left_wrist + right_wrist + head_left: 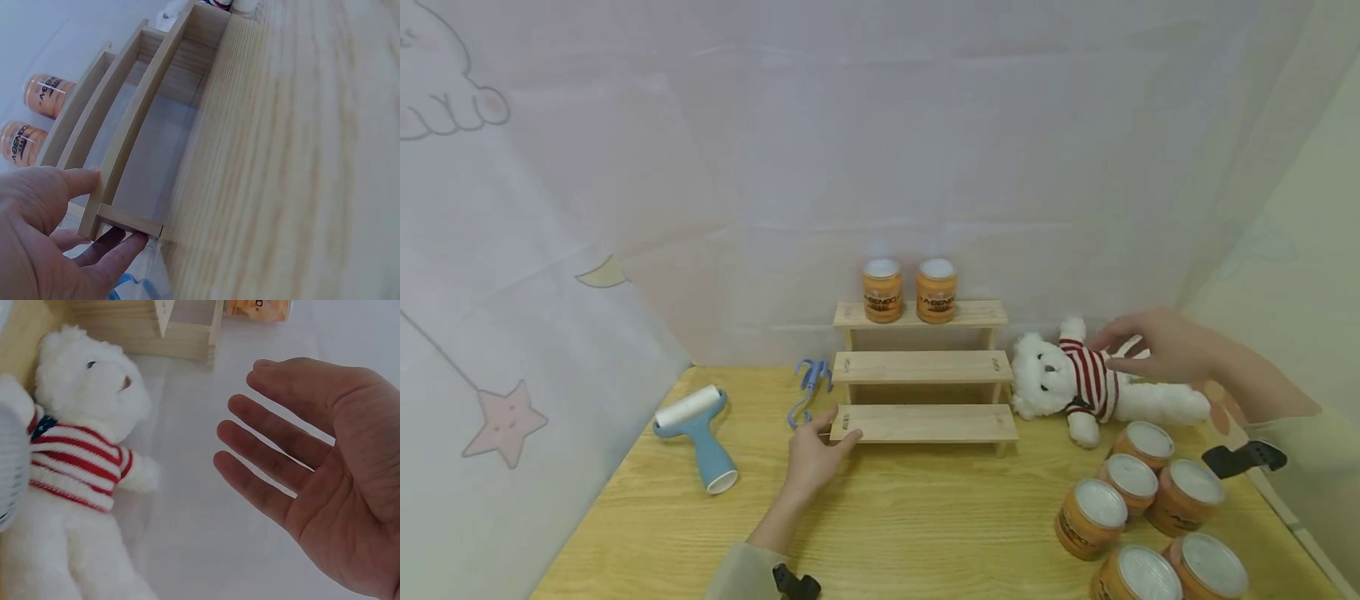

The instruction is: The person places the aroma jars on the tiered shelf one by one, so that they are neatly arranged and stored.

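Observation:
A three-step wooden display rack (925,423) stands against the back cloth. My left hand (816,454) holds its lowest step at the left end. In the left wrist view the thumb (81,182) lies on the step's board, and the other fingers reach round by the short end leg (131,222). On the top step two orange cans (882,292) stand upright, apart from each other. My right hand (1165,346) is empty, over a white teddy bear (1097,379) in a striped sweater that lies on its side. In the right wrist view its fingers (269,440) are spread and relaxed.
Several orange cans (1101,504) with pale lids stand grouped at the table's right front. A blue-handled lint roller (703,437) lies at the left. Beside the rack's left end is a blue hook (811,379). Printed cloth (925,150) hangs behind the table.

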`<action>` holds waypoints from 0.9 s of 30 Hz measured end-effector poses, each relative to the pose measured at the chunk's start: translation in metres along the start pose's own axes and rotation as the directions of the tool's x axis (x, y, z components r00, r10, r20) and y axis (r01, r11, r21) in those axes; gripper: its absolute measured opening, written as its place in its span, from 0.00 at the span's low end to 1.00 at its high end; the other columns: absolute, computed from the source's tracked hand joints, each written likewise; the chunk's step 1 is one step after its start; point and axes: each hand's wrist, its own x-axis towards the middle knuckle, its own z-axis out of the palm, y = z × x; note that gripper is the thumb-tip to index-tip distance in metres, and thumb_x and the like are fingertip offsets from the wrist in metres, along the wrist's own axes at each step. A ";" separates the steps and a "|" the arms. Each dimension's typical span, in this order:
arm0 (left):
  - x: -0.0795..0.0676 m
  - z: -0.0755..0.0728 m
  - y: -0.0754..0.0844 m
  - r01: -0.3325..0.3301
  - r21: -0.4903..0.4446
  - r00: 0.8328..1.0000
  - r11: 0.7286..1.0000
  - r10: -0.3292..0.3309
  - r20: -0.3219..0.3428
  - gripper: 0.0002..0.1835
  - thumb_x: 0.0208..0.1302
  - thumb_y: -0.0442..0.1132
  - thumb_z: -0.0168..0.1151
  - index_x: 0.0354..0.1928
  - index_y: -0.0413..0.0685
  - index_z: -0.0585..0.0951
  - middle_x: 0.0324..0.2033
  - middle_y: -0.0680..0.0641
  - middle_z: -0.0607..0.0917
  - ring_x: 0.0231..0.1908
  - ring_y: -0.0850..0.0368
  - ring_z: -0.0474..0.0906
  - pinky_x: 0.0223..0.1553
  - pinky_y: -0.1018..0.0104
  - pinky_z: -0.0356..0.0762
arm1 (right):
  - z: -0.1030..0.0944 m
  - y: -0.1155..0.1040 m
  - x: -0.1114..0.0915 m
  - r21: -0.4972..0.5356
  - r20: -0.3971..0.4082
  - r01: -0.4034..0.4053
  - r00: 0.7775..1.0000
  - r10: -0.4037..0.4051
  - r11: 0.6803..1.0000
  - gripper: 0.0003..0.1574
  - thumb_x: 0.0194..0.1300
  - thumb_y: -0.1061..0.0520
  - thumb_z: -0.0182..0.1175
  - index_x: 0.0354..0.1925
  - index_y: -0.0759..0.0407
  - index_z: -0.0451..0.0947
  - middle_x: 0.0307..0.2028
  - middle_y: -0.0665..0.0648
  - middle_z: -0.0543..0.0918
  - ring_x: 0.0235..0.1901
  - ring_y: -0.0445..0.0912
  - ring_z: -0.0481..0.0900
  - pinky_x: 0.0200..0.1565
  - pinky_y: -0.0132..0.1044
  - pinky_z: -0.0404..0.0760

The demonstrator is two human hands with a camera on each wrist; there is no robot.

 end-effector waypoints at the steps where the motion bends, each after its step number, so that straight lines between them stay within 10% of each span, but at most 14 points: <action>1: 0.000 0.000 0.000 -0.004 -0.003 1.000 1.000 0.004 0.002 0.39 0.67 0.45 0.77 0.76 0.42 0.72 0.73 0.35 0.76 0.53 0.39 0.88 0.46 0.61 0.92 | 0.002 0.003 -0.004 0.016 0.010 0.001 1.000 -0.001 1.000 0.14 0.69 0.63 0.71 0.51 0.50 0.88 0.49 0.48 0.90 0.45 0.44 0.88 0.43 0.34 0.91; 19: 0.001 0.002 -0.003 -0.017 0.009 1.000 1.000 0.017 -0.004 0.39 0.66 0.45 0.77 0.75 0.42 0.73 0.72 0.35 0.78 0.50 0.43 0.89 0.43 0.62 0.92 | 0.054 0.043 -0.064 0.068 0.222 -0.085 0.973 0.068 0.994 0.20 0.71 0.48 0.72 0.58 0.46 0.84 0.56 0.54 0.87 0.52 0.57 0.86 0.43 0.36 0.89; 27: 0.001 0.001 -0.004 -0.014 0.009 1.000 1.000 0.014 -0.010 0.38 0.66 0.45 0.78 0.75 0.42 0.74 0.71 0.35 0.79 0.47 0.44 0.90 0.41 0.64 0.92 | 0.068 0.048 -0.070 0.058 0.224 -0.067 0.973 0.053 0.996 0.21 0.67 0.50 0.74 0.57 0.48 0.85 0.53 0.52 0.89 0.53 0.38 0.85 0.44 0.34 0.86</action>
